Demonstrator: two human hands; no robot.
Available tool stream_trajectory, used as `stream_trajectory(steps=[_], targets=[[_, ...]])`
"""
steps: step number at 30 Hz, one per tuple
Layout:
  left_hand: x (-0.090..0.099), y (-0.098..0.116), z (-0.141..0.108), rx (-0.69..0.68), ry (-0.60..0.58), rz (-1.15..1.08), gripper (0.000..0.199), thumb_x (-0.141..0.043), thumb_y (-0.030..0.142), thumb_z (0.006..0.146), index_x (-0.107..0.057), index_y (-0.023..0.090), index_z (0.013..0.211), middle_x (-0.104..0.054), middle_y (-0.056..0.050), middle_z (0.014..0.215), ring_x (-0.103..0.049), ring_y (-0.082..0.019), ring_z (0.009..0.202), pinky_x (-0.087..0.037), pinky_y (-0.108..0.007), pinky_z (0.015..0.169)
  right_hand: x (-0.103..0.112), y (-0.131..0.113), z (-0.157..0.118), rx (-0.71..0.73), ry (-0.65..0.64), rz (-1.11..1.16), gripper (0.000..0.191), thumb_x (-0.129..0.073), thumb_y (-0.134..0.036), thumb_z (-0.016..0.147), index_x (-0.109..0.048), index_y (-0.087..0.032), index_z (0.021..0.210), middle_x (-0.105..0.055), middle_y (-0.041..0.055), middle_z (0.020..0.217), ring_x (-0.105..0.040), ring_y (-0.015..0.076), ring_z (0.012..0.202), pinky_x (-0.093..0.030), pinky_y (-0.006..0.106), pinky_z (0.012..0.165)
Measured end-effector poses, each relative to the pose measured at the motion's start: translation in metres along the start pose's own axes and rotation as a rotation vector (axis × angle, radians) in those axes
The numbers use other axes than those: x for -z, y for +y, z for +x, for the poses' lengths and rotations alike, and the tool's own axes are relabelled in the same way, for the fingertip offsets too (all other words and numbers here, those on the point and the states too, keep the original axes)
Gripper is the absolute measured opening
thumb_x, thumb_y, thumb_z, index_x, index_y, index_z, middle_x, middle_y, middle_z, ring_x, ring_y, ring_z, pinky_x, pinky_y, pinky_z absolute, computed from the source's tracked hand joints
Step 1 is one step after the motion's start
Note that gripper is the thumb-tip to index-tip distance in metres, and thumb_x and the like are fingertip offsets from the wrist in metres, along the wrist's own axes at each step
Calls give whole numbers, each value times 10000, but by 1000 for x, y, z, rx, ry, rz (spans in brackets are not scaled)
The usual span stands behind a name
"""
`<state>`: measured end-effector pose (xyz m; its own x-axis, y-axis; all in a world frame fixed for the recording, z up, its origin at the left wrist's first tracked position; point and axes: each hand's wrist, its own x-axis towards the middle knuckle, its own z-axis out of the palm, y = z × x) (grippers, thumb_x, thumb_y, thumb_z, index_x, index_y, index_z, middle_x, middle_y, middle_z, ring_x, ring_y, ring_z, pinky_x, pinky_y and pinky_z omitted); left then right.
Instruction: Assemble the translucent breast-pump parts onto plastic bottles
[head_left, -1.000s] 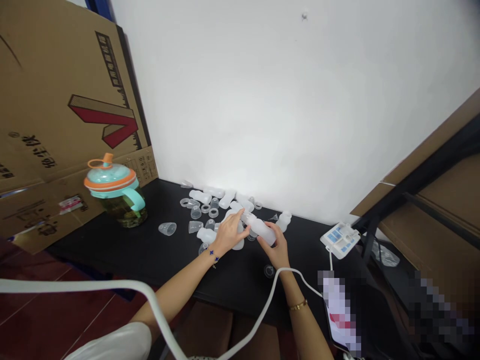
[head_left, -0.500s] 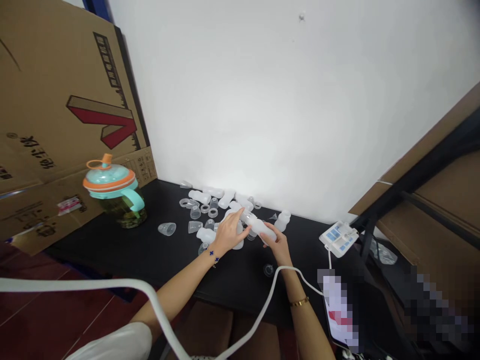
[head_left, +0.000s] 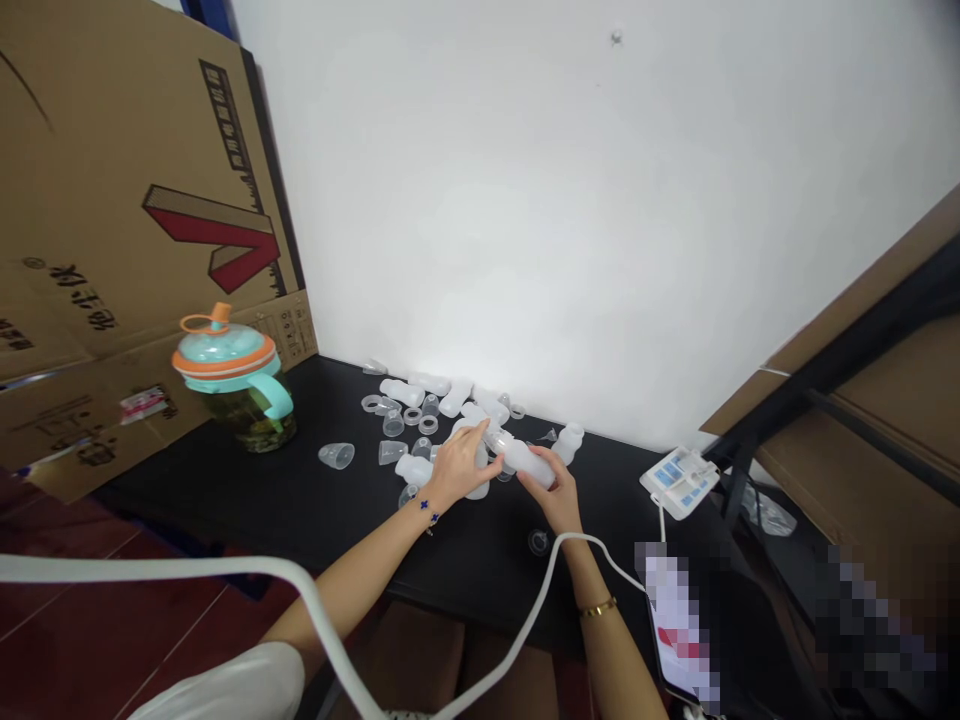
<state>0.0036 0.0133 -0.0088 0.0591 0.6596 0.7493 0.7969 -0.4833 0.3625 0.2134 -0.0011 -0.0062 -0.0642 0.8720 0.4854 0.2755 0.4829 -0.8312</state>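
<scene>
My right hand (head_left: 559, 500) grips the body of a white baby bottle (head_left: 529, 462), which lies tilted above the black table. At its upper-left end is a clear cap (head_left: 496, 438), and my left hand (head_left: 455, 470) has fingers and thumb closed around it. Whether the cap is fully seated I cannot tell. Behind and under my left hand spread more white bottles (head_left: 403, 393), clear caps (head_left: 392, 453) and ring collars (head_left: 428, 424). A single clear cap (head_left: 337, 456) lies off to the left. Another white bottle (head_left: 570, 442) rests beyond my right hand, and a small clear nipple-like part (head_left: 538, 542) lies nearer me.
A teal and orange lidded jug (head_left: 238, 385) stands at the left by a large cardboard box (head_left: 112, 200). On the right are a white power strip (head_left: 679, 482) and a phone (head_left: 679, 640). A white cable (head_left: 525, 625) crosses in front of my forearms.
Both hands keep their hold on the bottle and cap, with only slight shifts of the fingers. The whole view has moved a little.
</scene>
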Motion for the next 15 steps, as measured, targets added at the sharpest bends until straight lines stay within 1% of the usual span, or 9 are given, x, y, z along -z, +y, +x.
stream_trajectory(steps=[2,6,12,14,15], targets=[[1,0,1,4,-1,6,565,-680,379,821,-576,144,1324,-731,-128,1087,-695,-278,1038,-599,-383,873,0,1,-1,10,-7,-11,403,-771,-386,806,-688,-222,1164,-681,96,1229,-626,299,1160,-518,419,961],[2,0,2,24,-22,13,559,-698,367,792,-589,160,1300,-736,-116,1065,-702,-274,1006,-604,-376,843,0,2,-2,27,-15,-43,396,-764,-389,817,-684,-226,1169,-676,101,1232,-618,306,1168,-521,426,956],[5,0,2,29,-23,24,550,-715,356,768,-606,168,1273,-737,-105,1026,-715,-261,947,-607,-355,812,1,1,-2,45,-14,-68,391,-779,-376,802,-689,-239,1158,-675,89,1216,-607,312,1173,-496,465,1006],[6,0,2,20,-3,18,558,-720,352,760,-604,170,1275,-740,-103,1023,-717,-259,935,-608,-354,806,0,0,-2,2,-19,-25,402,-788,-390,786,-694,-240,1146,-671,90,1219,-613,318,1156,-536,455,953],[6,0,2,13,10,10,564,-723,350,756,-603,173,1277,-741,-102,1025,-718,-257,929,-609,-354,805,0,0,-2,-42,-26,20,420,-789,-407,780,-692,-241,1154,-663,94,1233,-626,319,1127,-573,437,884]])
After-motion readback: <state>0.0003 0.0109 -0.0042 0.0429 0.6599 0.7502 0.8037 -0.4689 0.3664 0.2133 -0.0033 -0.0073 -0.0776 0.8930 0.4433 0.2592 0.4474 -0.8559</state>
